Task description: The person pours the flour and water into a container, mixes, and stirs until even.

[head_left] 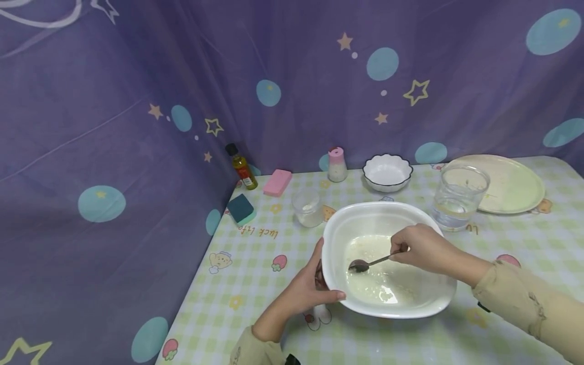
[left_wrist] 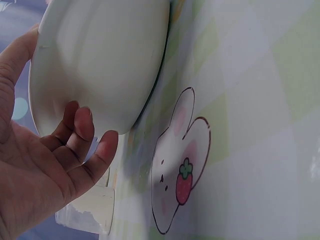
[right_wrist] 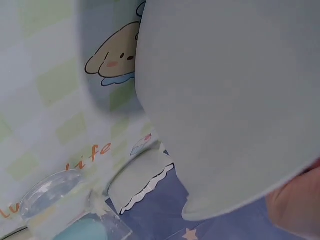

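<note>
A white basin (head_left: 335, 238) with pale, milky liquid in its bottom stands on the checked tablecloth. My left hand (head_left: 307, 281) holds its left side, thumb at the rim and fingers against the outer wall; the left wrist view shows those fingers (left_wrist: 84, 125) bent beside the basin (left_wrist: 105, 60). Over the basin, my right hand (head_left: 422, 248) pinches the handle of a metal spoon (head_left: 359, 265), whose bowl dips into the liquid. In the right wrist view the basin wall (right_wrist: 230, 100) hides the spoon and most of the right hand (right_wrist: 297, 205).
Behind the basin are a clear cup of white powder (head_left: 307, 208), a pink-topped shaker (head_left: 337, 165), a scalloped bowl (head_left: 388, 172), a water jug (head_left: 458, 197) and a large plate (head_left: 515, 185). Farther left are an oil bottle (head_left: 242, 168), a pink sponge (head_left: 277, 182) and a green sponge (head_left: 242, 209).
</note>
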### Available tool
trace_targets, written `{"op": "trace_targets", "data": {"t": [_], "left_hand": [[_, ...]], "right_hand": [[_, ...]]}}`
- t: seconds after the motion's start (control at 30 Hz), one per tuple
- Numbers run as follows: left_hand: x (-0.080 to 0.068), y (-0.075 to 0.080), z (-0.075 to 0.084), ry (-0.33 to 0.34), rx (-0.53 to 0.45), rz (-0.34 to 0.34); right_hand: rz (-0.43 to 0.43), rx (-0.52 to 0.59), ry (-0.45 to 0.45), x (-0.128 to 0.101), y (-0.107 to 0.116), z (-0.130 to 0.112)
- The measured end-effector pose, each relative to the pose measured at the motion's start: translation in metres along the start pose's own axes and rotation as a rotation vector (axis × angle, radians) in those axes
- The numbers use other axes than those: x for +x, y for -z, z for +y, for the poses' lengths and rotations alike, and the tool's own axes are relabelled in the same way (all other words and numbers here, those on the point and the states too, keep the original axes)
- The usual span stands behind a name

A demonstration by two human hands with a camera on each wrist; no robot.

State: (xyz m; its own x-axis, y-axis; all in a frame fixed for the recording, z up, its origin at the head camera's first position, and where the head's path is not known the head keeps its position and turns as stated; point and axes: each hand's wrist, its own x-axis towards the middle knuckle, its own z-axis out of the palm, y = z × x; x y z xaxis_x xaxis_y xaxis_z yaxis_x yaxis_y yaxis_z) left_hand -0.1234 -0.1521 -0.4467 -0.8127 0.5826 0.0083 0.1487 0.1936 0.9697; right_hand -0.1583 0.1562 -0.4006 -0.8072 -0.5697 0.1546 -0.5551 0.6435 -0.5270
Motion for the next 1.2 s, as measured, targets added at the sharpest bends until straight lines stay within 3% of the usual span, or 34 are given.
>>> {"op": "trace_targets", "data": {"t": [0.5, 1.2], "left_hand": [[0.000, 0.000, 0.000, -0.008, 0.002, 0.004], [-0.001, 0.000, 0.005, 0.000, -0.035, -0.003]], "right_hand": [[0.135, -0.121, -0.086, 0.013, 0.003, 0.008], [0.039, -0.210, -0.138, -0.016, 0.046, 0.024]]}}
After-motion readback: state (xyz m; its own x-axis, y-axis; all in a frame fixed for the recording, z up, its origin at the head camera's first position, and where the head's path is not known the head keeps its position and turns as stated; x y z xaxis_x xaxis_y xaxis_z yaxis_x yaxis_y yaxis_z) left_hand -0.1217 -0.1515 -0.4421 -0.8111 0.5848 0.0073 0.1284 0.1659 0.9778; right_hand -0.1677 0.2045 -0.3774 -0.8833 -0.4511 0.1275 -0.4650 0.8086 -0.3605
